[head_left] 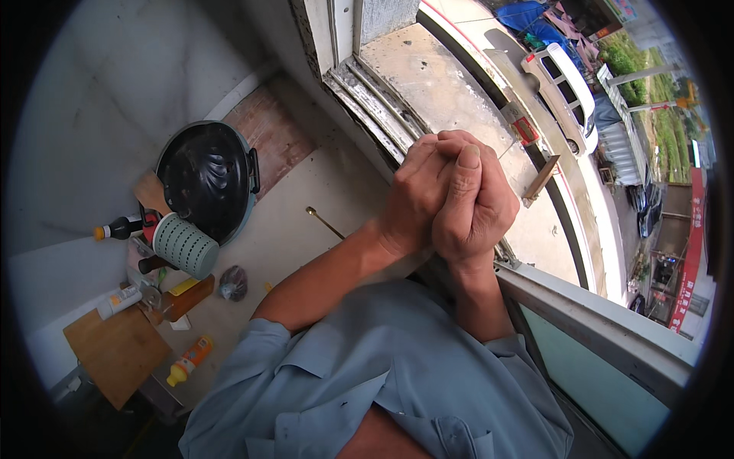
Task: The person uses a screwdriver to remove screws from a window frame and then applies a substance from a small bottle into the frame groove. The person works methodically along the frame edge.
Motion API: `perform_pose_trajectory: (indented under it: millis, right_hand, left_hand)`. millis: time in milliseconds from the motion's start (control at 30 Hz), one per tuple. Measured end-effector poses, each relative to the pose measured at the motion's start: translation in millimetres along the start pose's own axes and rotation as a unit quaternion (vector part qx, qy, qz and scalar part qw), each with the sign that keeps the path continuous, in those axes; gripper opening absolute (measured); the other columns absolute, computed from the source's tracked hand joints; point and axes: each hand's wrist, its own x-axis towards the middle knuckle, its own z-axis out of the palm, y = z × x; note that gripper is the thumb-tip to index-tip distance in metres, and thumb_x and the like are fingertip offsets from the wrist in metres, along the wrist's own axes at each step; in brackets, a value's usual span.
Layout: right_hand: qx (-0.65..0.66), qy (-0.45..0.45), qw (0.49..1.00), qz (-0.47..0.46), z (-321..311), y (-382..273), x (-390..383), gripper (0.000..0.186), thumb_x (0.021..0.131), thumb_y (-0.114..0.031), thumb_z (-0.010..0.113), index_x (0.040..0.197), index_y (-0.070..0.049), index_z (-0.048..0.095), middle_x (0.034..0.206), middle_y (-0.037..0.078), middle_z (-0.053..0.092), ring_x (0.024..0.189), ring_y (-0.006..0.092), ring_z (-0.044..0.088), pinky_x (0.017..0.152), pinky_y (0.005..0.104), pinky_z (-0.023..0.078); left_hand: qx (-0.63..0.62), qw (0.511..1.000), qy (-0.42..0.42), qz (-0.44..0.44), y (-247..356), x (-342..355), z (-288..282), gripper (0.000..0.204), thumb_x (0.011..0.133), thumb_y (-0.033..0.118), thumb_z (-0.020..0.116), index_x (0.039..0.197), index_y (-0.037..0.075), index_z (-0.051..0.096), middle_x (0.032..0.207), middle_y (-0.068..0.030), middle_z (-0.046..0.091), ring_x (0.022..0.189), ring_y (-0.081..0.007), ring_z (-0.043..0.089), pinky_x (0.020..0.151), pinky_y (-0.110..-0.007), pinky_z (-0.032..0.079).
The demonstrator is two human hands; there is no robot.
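In front of the window, over my own chest, my left hand [417, 195] and right hand [480, 208] press together in a clasp. My fingers [457, 138] are curled in tight, narrow rather than wide, with the right thumb [467, 172] lying upright along the front; whether anything sits between the palms, I cannot tell. The window track [380, 107] runs just beside my left knuckles, and I cannot tell whether skin meets metal. To hold this clasp well, I want even pressure from both palms, loose wrists, and elbows clear of the window rail [604, 306] on my right. Snagging a knuckle on the track's rough edge seems the likeliest slip. On my left, the tabletop [302, 180] carries a black domed vessel [206, 164] and an orange bottle [191, 358], both well apart from my hands.
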Motion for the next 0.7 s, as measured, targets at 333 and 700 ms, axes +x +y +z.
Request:
perform_pose_trajectory:
  millis: [333, 700]
  right_hand:
    - [0.008, -0.015, 0.991, 0.133, -11.2, -12.4, 22.2, 0.035, 0.109, -0.019, 0.053, 0.099, 0.008, 0.072, 0.097, 0.012, 0.075, 0.089, 0.0154, 0.068, 0.085, 0.0282, 0.054]
    - [0.029, -0.015, 0.989, 0.141, -10.6, 0.1, 20.1, 0.034, 0.110, -0.017, 0.052, 0.099, 0.008, 0.073, 0.095, 0.012, 0.076, 0.089, 0.0149, 0.068, 0.084, 0.0273, 0.054]
  left_hand:
    - [0.030, 0.999, -0.002, 0.018, -5.0, 22.2, 10.3, 0.017, 0.083, 0.012, 0.065, 0.099, 0.004, 0.062, 0.083, -0.0126, 0.060, 0.077, -0.0335, 0.061, 0.074, -0.045, 0.049]
    - [0.052, 0.999, -0.010, -0.005, -2.4, 20.3, 15.0, 0.016, 0.084, 0.011, 0.065, 0.098, 0.005, 0.063, 0.086, -0.0131, 0.061, 0.082, -0.0334, 0.062, 0.075, -0.044, 0.049]
